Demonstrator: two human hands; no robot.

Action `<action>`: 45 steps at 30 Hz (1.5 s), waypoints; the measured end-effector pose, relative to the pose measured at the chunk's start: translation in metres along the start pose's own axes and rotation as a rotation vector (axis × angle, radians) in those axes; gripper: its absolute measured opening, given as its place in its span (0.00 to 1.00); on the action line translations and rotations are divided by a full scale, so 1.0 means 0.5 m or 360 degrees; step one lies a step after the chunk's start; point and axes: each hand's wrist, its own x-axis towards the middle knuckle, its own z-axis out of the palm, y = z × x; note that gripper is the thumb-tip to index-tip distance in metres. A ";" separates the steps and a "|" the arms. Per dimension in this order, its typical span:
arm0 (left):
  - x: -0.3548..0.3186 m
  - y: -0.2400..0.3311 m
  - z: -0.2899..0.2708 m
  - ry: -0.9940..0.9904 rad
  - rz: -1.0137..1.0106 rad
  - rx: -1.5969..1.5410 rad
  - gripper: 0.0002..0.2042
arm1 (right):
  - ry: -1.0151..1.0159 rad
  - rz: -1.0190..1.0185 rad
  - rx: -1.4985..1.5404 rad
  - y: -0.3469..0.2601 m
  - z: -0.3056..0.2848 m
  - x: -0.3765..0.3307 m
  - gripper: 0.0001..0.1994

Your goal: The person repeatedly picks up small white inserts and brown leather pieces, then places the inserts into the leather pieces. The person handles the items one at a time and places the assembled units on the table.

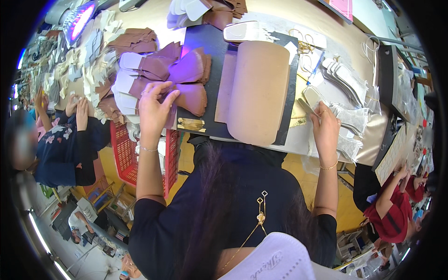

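My left hand [157, 100] is at the near edge of the stacked brown flat pieces [190, 99], which fan out and look like leather. Its fingers are bent, their tips close to the thumb; whatever lies between them is hidden. My right hand [326, 123] is closed, with a thin greyish-white rounded piece [313, 97] pinched between thumb and fingers. Between my hands a large tan rounded form [259, 91] rests on a black board [205, 42]. White-ended pieces [125, 84] lie just left of the brown stacks.
White curved pieces [347, 81] are bundled at the right, beside a blue pen [317, 65]. A white pad [241, 31] lies beyond the tan form. A red plastic crate [126, 154] stands below the table at the left. Other people work at both sides.
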 end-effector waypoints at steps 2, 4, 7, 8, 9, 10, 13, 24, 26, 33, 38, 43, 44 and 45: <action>-0.010 0.002 0.005 -0.0038 -0.0059 0.0005 0.15 | -0.0078 0.0011 0.0130 0.001 0.000 0.001 0.20; -0.012 0.003 0.009 -0.0068 -0.0081 0.0004 0.16 | -0.0135 0.0002 0.0222 0.004 0.000 0.001 0.19; -0.010 0.007 0.008 -0.0072 -0.0049 0.0095 0.16 | -0.0232 0.0029 0.0317 0.003 -0.007 0.000 0.15; -0.012 0.010 0.007 -0.0052 0.0009 0.0144 0.16 | -0.0293 0.0084 0.0348 0.002 -0.011 0.000 0.13; -0.012 0.012 0.006 -0.0032 0.0051 0.0182 0.16 | -0.0355 0.0149 0.0383 -0.001 -0.015 -0.001 0.12; -0.014 0.015 0.006 -0.0019 0.0075 0.0212 0.16 | -0.0375 0.0146 0.0400 -0.004 -0.018 -0.001 0.12; -0.018 0.022 0.005 -0.0047 0.0100 0.0225 0.15 | -0.0414 0.0150 0.0436 -0.011 -0.026 0.000 0.11; 0.001 0.027 -0.008 -0.0182 0.0144 0.0321 0.13 | -0.0545 0.0064 0.0866 0.031 -0.019 -0.002 0.10; -0.001 0.028 -0.007 -0.0176 0.0149 0.0312 0.13 | -0.0752 0.0135 0.0986 0.038 -0.027 -0.003 0.10; 0.034 0.010 -0.013 -0.0303 0.0017 0.0107 0.11 | -0.1082 0.0006 0.0707 0.045 -0.042 -0.002 0.09; 0.044 0.016 -0.016 -0.0355 0.0106 0.0126 0.07 | -0.1048 -0.0146 0.0686 0.052 -0.041 -0.002 0.09; 0.021 0.043 -0.022 -0.0484 0.0064 0.0055 0.06 | -0.1193 -0.0079 0.0774 0.074 -0.044 0.010 0.08; 0.024 0.045 -0.040 -0.0615 -0.0028 -0.0095 0.06 | -0.1242 -0.0016 0.0808 0.077 -0.043 0.011 0.08; 0.028 0.048 -0.058 -0.0740 -0.0146 -0.0208 0.06 | -0.1219 -0.0039 0.0825 0.080 -0.040 0.009 0.08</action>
